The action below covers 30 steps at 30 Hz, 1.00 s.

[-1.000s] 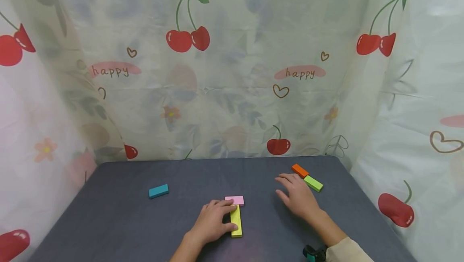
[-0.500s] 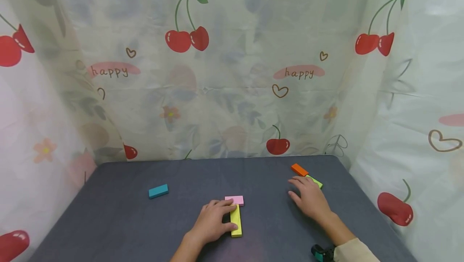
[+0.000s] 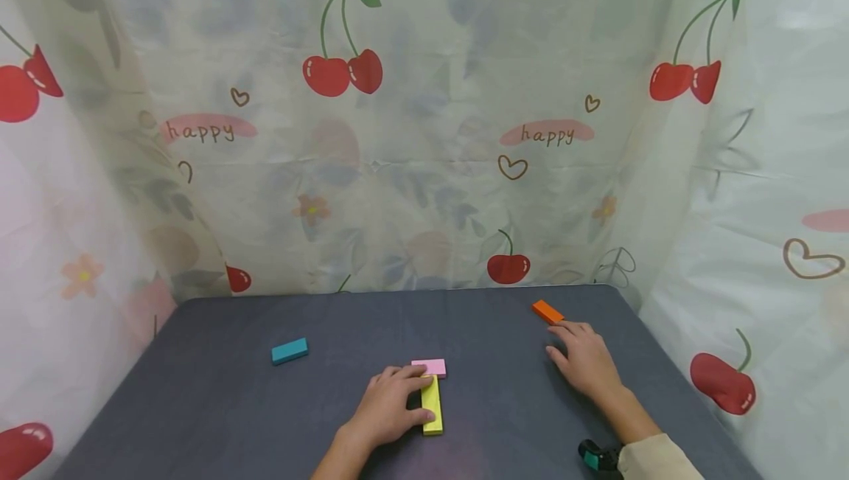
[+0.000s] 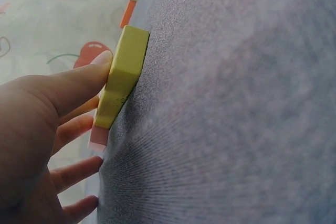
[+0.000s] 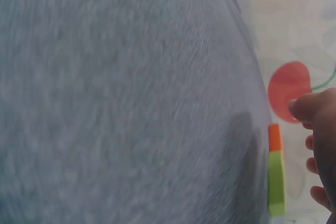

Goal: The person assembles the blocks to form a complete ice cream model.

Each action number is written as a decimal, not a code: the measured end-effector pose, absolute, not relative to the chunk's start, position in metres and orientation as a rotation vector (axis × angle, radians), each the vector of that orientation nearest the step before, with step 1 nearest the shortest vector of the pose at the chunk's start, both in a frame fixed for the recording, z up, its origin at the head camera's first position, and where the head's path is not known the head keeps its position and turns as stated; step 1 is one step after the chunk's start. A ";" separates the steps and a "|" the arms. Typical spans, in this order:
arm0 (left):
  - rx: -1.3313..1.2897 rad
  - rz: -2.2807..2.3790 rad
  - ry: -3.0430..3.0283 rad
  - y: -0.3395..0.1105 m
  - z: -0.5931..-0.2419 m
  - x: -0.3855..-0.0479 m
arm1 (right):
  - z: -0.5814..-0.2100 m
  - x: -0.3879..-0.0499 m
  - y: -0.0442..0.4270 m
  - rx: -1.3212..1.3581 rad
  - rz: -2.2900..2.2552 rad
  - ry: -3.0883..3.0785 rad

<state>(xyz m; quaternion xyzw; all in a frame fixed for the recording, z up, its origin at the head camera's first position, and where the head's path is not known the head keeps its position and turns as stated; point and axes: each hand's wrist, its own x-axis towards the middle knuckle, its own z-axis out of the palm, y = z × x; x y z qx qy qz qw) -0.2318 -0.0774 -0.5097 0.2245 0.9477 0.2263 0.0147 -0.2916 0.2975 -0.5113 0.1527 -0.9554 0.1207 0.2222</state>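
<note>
My left hand [image 3: 391, 406] rests on a long yellow block [image 3: 432, 406], thumb on its near part and fingers spread toward its far end. A pink block [image 3: 434, 367] lies crosswise against that far end. In the left wrist view, the straight thumb presses the yellow block [image 4: 123, 61], with the pink block [image 4: 98, 136] beyond. My right hand [image 3: 587, 362] hovers at the right with loose fingers, holding nothing. Under it is a light green block [image 5: 276, 184], hidden in the head view, end to end with an orange block [image 3: 547, 312].
A blue block [image 3: 290, 351] lies alone on the left of the dark grey tabletop [image 3: 219, 406]. White curtains [image 3: 424, 133] printed with cherries stand behind and along both sides. A black wrist device [image 3: 597, 458] sits by the right cuff.
My right hand has moved right, from beside the orange and green blocks to over the green one, which it now covers in the head view. My left hand stays on the yellow block.
</note>
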 end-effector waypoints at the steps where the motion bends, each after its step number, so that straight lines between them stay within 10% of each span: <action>1: 0.700 0.705 2.954 -0.077 -0.510 -0.232 | -0.512 -0.291 0.299 0.413 0.333 -2.646; 30: 0.703 0.718 2.953 -0.078 -0.510 -0.231 | -0.524 -0.298 0.344 0.345 0.320 -2.712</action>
